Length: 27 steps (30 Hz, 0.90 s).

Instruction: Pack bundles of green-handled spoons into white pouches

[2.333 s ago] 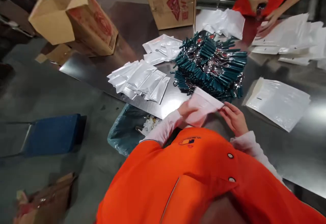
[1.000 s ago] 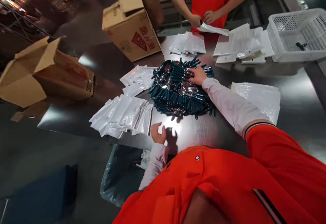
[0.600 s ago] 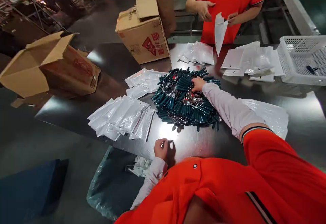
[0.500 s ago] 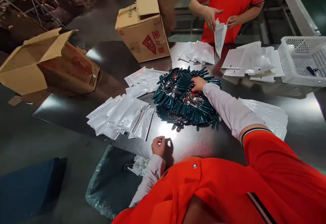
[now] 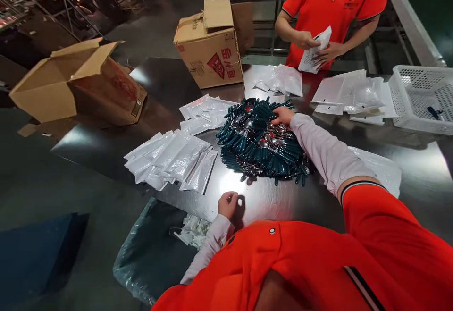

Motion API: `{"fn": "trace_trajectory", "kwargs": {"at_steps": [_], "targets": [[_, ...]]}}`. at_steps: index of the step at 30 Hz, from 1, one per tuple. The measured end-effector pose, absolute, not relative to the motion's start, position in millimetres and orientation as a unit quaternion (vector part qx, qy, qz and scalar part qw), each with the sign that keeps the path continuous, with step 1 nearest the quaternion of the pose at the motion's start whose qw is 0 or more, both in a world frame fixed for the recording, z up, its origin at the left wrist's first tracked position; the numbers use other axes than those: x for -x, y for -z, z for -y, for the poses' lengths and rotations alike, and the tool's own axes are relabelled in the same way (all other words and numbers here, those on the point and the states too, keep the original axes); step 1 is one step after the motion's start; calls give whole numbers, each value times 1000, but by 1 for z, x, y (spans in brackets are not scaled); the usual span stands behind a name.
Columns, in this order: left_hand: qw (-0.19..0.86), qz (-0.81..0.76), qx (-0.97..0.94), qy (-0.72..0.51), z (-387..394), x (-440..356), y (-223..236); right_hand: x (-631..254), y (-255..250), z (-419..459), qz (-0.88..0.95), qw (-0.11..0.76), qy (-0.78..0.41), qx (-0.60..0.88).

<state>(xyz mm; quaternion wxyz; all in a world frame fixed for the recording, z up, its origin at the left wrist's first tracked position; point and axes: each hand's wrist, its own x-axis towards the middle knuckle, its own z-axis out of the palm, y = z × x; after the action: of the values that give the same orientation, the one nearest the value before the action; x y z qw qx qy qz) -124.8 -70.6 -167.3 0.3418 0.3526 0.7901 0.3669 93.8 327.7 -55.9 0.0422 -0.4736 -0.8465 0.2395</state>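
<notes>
A large heap of spoons [image 5: 262,148] with dark green handles and shiny metal bowls lies on the steel table. My right hand [image 5: 283,115] reaches over its far right side, fingers curled around spoons there; which ones the grip takes in is partly hidden. By the near table edge rests my left hand [image 5: 228,204], thumb and fingers closed together with nothing visible between them. To the left of the heap lie overlapping white padded mailers [image 5: 173,157], and more white mailers [image 5: 205,113] sit behind them.
Two cardboard boxes, an open one [image 5: 102,91] and another [image 5: 210,58], stand at the left and back. Across the table a co-worker's hands [image 5: 327,54] hold a white mailer. A white basket [image 5: 406,113] is at right; a plastic-lined bin [image 5: 141,249] sits below the near edge.
My right hand stays at the heap, its fingers shifted slightly. The left hand remains closed by the edge. The co-worker's mailer was upright and is now tilted between both hands. The view has shifted slightly.
</notes>
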Motion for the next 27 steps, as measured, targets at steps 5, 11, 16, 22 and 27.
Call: {"fn": "trace_trajectory", "kwargs": {"at_steps": [5,11,16,22,27], "targets": [[313,-723,-445,-425,54,112,145,-109,33,-323,818,124,-298,477],[444,-564,-372,-589,-28,70,90,-113,9,-242,809,144,-360,441],[627,-389,-233,-633,-61,23,66,-102,19,-120,827,127,-385,389],[632,-373,-178,-655,-28,24,62,-131,34,-30,731,214,-383,523],[596,-389,-312,-629,-12,40,46,-137,50,9,463,348,-591,562]]}}
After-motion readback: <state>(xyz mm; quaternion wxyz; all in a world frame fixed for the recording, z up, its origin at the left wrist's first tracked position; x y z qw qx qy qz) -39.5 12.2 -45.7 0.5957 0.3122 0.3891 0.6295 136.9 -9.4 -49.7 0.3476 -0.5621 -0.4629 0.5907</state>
